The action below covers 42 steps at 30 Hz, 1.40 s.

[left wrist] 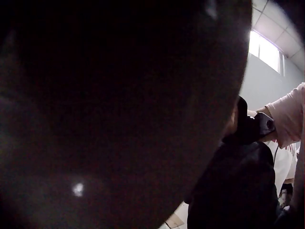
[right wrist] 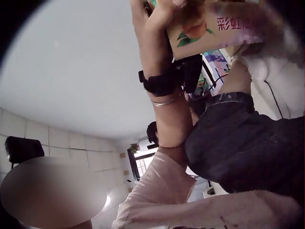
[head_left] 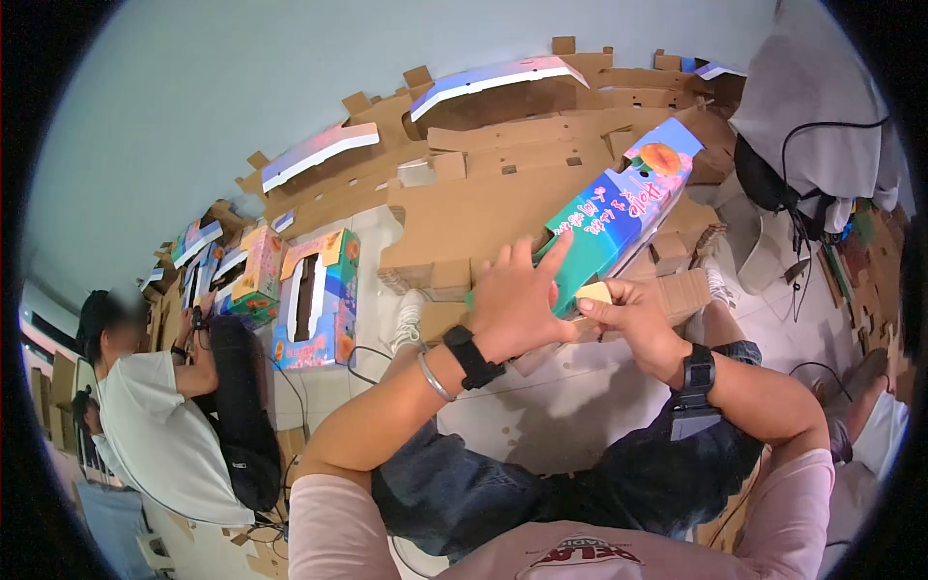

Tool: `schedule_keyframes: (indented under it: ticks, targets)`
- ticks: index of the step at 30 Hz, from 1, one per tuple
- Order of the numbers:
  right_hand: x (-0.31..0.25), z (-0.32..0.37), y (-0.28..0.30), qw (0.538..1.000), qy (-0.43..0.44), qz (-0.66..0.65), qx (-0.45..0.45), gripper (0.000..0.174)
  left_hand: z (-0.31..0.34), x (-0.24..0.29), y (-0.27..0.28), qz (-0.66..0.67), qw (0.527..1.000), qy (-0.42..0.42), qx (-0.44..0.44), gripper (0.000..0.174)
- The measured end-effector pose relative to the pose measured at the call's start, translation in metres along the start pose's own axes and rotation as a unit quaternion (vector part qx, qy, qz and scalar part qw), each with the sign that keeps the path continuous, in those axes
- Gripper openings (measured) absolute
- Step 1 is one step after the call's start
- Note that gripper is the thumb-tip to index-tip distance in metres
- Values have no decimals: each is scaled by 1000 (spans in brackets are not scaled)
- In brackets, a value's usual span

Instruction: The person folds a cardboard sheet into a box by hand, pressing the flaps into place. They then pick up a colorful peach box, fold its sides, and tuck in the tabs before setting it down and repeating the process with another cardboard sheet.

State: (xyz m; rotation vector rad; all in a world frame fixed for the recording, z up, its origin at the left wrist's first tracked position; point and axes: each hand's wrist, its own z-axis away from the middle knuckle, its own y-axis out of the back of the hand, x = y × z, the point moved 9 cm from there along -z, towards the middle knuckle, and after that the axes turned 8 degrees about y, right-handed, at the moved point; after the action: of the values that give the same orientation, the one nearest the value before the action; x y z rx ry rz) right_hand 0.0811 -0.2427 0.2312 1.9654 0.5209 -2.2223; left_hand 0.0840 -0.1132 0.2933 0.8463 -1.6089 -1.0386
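Observation:
A long printed carton point(head_left: 619, 217), blue and green with flowers and an orange fruit, slants away from the body in the head view. My left hand point(head_left: 522, 304) lies spread over its near end, fingers extended. At that same end my right hand point(head_left: 640, 324) pinches a small tan flap point(head_left: 594, 293) between thumb and fingers. The right wrist view shows the carton's printed side point(right wrist: 233, 29) beside my left hand point(right wrist: 159, 24). A dark shape covers most of the left wrist view, hiding the left hand's work.
Flattened cardboard point(head_left: 503, 208) lies beyond the carton, with more printed pieces point(head_left: 324, 155) along the wall. Printed boxes point(head_left: 338, 290) stand on the left, near a seated person point(head_left: 159, 425). Cables point(head_left: 362, 362) cross the tiled floor. Grey cloth point(head_left: 812, 87) hangs at right.

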Motion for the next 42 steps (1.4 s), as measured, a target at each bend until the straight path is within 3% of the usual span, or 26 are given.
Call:
schedule_keyframes:
  ticks: [3,8,12,15,17,23,29,42]
  targets:
    - [-8,7,-4,998,2,-41,-38,20,1,0,1,-6,1000,-6,0,103]
    - [-6,5,4,996,42,49,-54,16,0,-4,2,-9,1000,2,11,101]
    - [-29,6,-9,994,87,36,-53,15,1,-2,9,-10,1000,-7,21,97]
    - [-34,6,-12,989,113,79,-54,23,1,-5,7,-4,1000,5,-1,95]
    - [-33,4,-9,979,169,94,-56,35,1,-6,7,-6,999,-10,32,94]
    - [-22,5,4,982,122,142,-29,47,-1,-13,4,12,1000,12,23,97]
    - [-3,4,16,986,82,134,-45,49,-1,-17,4,23,999,30,27,99]
    - [9,7,9,985,49,134,-93,37,0,-26,6,29,999,45,11,91]
